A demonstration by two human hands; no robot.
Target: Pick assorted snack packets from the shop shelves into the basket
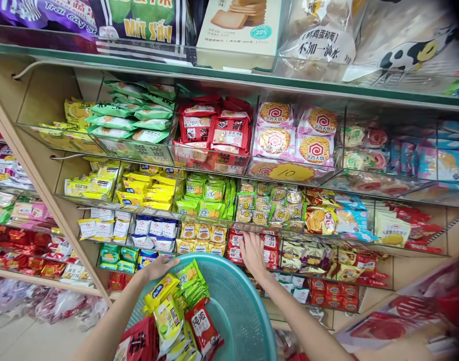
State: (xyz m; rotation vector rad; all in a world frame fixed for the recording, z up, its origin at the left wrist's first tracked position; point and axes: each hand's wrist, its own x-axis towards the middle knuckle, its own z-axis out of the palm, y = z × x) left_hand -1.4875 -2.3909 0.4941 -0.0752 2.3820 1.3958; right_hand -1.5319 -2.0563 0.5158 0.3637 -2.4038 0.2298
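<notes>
My left hand (158,268) is closed on the far left rim of a teal plastic basket (248,306) with perforated walls. Inside the basket lie yellow packets (169,321), green packets (193,282), a red and white packet (203,326) and dark red packets (137,341). Beyond the basket, my right hand (254,253) reaches into a shelf compartment of red snack packets (270,248). Its fingers are stretched out over the packets and touch them, with no packet lifted. The fingertips are partly hidden among the packets.
Clear dividers and front panels split the shelves into compartments. Beside the red packets are yellow cookie packets (202,233) and purple-brown packets (306,255). A glass shelf (229,75) with large bags overhangs above. Another shelf unit (19,220) stands left, with plastic bags (45,306) on the floor.
</notes>
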